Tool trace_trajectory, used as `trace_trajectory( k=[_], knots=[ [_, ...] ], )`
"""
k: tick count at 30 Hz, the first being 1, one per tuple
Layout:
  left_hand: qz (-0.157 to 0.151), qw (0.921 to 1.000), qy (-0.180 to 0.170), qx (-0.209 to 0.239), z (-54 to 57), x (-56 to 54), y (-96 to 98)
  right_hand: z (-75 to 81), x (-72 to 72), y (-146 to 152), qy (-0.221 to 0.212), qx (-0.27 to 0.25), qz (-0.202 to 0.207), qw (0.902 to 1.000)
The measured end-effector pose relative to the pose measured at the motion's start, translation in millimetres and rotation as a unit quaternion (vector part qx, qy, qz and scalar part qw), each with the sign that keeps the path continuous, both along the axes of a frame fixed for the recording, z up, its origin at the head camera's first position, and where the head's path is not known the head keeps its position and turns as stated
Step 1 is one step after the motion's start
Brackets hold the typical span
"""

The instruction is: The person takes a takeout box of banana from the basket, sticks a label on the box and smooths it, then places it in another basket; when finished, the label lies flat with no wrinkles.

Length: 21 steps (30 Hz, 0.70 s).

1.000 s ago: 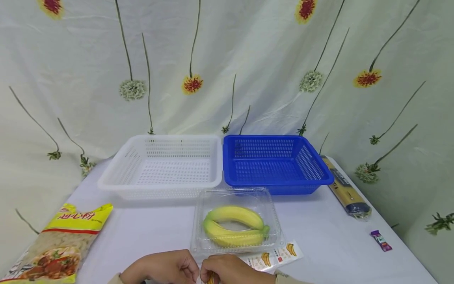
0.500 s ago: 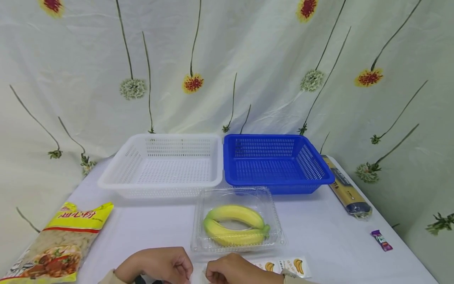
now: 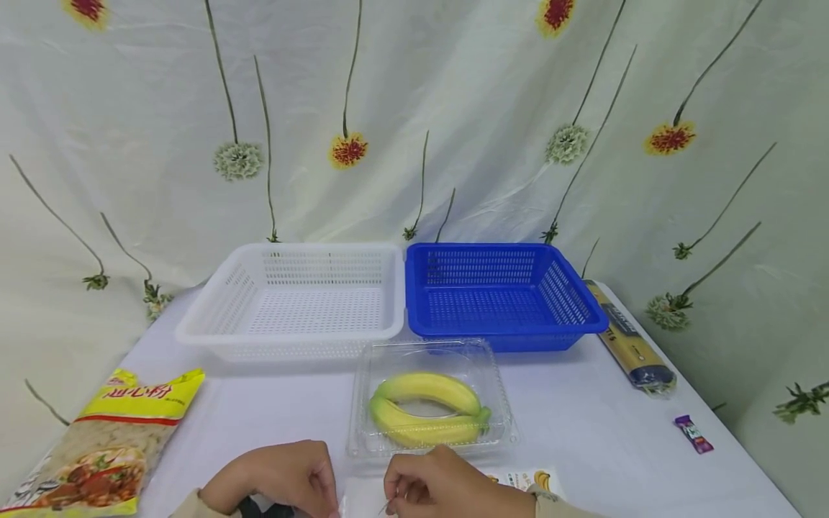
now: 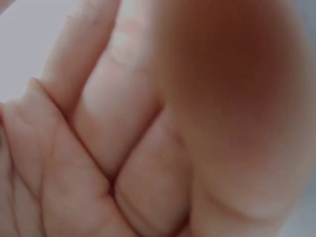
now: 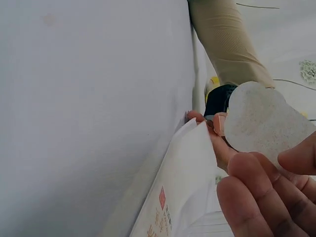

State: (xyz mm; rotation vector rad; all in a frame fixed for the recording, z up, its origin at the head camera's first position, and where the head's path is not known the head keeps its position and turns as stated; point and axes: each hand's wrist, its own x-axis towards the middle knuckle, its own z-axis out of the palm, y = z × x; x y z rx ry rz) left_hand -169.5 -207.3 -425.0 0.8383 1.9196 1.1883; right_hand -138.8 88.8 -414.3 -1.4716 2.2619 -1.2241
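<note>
My right hand (image 3: 447,482) pinches a loose sticker (image 5: 261,121) between thumb and fingers, its pale, speckled back showing in the right wrist view. At the near edge of the head view my left hand (image 3: 285,471) pinches the end of a white sticker sheet (image 5: 190,163). The sheet's far part, printed with bananas, shows past my right hand. Curled fingers (image 4: 123,108) and a blurred thumb fill the left wrist view. Just beyond both hands lies a clear plastic box (image 3: 499,403) with two bananas (image 3: 427,432) inside.
A white basket (image 3: 291,338) and a blue basket (image 3: 512,334) stand side by side behind the box. On the left lies a yellow-topped food bag (image 3: 110,446). A long gold packet (image 3: 631,342) and a small purple packet (image 3: 693,434) lie near the right edge.
My hands have drawn apart, the right one moving right and the left one left. The sticker has come off the sheet into my right hand, and bare white sheet shows between them.
</note>
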Motion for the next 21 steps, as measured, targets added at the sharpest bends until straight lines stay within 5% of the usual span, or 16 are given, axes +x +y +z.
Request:
trace_trajectory(
  k=[9,12,21],
  knots=[
    [0.071,0.9914,0.108,-0.019,13.8,-11.9,-13.4,7.6,-2.9,6.8,-0.023,-0.022,-0.002,0.9995],
    [0.129,0.9802,0.148,-0.03,15.4,-17.9,-17.7,9.3,-4.3,8.1,-0.023,-0.029,0.006,0.9993],
    [0.294,0.9442,0.148,0.012,21.0,-24.5,7.5,14.3,-7.9,5.8,-0.056,-0.071,-0.019,0.9957]
  ],
)
